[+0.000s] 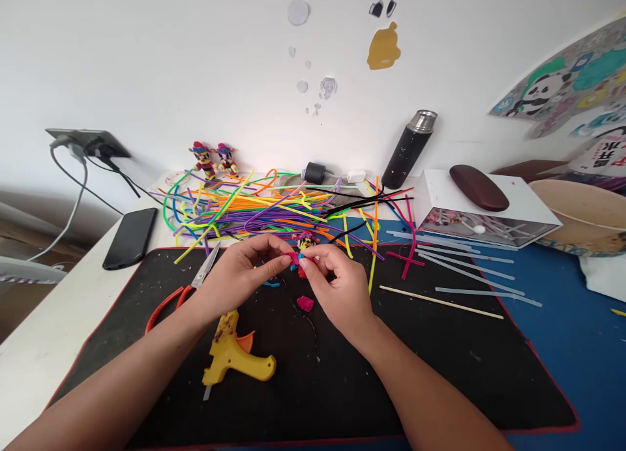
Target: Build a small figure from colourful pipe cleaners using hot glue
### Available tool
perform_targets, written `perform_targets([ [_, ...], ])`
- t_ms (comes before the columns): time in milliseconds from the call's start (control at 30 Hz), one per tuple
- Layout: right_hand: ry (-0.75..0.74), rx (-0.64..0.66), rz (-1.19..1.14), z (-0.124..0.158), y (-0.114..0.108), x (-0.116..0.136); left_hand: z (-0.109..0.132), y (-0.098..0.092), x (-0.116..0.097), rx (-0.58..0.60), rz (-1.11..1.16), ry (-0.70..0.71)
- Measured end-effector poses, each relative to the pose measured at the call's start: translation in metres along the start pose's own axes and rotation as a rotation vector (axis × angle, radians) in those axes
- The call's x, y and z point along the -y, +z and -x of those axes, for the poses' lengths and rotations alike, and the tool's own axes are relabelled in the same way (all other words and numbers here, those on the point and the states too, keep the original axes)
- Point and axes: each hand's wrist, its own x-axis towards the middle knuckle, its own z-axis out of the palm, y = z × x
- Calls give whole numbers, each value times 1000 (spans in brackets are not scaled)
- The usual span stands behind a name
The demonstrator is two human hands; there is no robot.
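Observation:
My left hand (252, 262) and my right hand (338, 285) meet over the black mat, fingertips pinched together. Between them is a small pink and blue pipe cleaner piece (294, 258), partly covered by the fingers. Right behind the fingertips shows a small doll (306, 240) with a yellow and black face; whether the fingers touch it I cannot tell. A loose pink pipe cleaner piece (305, 304) lies on the mat below my hands. Under my left forearm rest orange-handled scissors (205, 266), partly hidden, and nearer me a yellow glue gun (239, 356).
Behind my hands spreads a heap of coloured pipe cleaners (264, 206). Two finished dolls (203, 161) stand by the wall. Clear glue sticks (474, 265) and a wooden stick (440, 302) lie right, near a white box (489, 206). A black thermos (409, 150) and phone (130, 238) flank the heap.

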Motion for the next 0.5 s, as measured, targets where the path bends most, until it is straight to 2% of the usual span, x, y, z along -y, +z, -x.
perform_targets([
  [300,-48,-23,19,0,1,1,-1,3,-4,13,-35,35],
  [500,-69,-25,26,0,0,2,0,5,-3,-24,-56,55],
])
